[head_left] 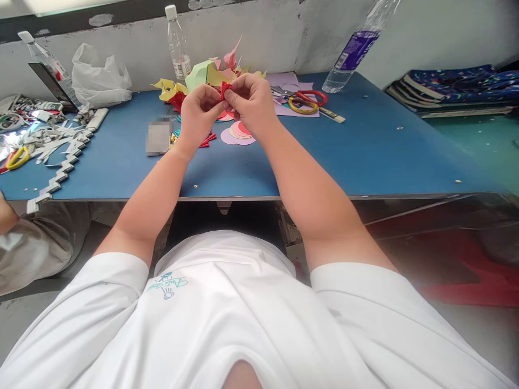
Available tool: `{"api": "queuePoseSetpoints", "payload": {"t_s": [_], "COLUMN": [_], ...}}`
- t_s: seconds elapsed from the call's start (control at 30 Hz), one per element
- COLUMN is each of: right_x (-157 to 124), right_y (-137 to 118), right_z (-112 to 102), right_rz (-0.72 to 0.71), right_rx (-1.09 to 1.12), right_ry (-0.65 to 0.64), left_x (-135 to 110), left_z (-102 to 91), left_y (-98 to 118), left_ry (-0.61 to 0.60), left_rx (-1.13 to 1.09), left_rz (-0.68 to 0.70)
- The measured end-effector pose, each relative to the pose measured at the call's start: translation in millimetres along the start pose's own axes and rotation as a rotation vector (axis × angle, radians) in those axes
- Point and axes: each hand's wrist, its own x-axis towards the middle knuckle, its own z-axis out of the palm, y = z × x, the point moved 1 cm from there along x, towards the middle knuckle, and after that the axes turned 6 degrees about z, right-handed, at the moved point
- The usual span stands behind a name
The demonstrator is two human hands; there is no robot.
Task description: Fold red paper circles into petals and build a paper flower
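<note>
My left hand (197, 116) and my right hand (254, 105) meet above the blue table, fingertips pinched on one small folded piece of red paper (224, 90). Its exact shape is partly covered by my fingers. Paper circles (237, 133) in pink, lilac and red lie overlapped just below my right hand. Red rolled paper strips (208, 141) rest beside my left wrist. Behind my hands is a heap of cut and folded paper, with a pale green piece (198, 75) and a yellow piece (169, 89).
Scissors (304, 102) lie on lilac paper at the right, near a purple-labelled bottle (352, 51). A clear bottle (178, 46) and a plastic bag (100, 75) stand by the wall. At left, a folded-paper chain (65, 170) overhangs the table edge beside another person's hand (6, 213).
</note>
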Motion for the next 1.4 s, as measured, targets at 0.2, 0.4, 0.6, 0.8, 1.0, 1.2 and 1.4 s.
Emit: {"api": "queuePoseSetpoints", "payload": {"t_s": [0.2, 0.4, 0.6, 0.8, 1.0, 1.2, 1.4], "right_x": [4.0, 16.0, 20.3, 25.8, 19.7, 13.4, 11.8], "right_y": [1.5, 14.8, 21.8, 28.4, 30.6, 31.6, 30.3], "right_z": [-1.1, -2.0, -0.9, -3.5, -2.0, -3.2, -3.0], "right_rz": [0.008, -0.043, -0.082, -0.053, -0.090, -0.123, -0.179], "right_rx": [-0.052, -0.081, -0.030, -0.069, -0.064, -0.146, -0.204], "right_ry": [0.007, -0.013, -0.032, -0.041, -0.088, -0.091, -0.028], "left_x": [0.7, -3.9, -6.6, -5.4, -6.1, -2.2, 2.6], "left_z": [-1.1, 4.0, 6.5, 2.4, -3.5, -1.6, -3.4], "left_y": [0.6, 17.9, 25.8, 16.9, 17.9, 4.0, -6.7], "left_ry": [-0.041, -0.036, 0.005, -0.025, -0.054, -0.085, -0.037], "left_rx": [0.103, 0.108, 0.004, -0.026, -0.158, -0.071, -0.002], "left_rz": [0.025, -0.031, -0.136, -0.064, -0.057, -0.011, -0.007]}}
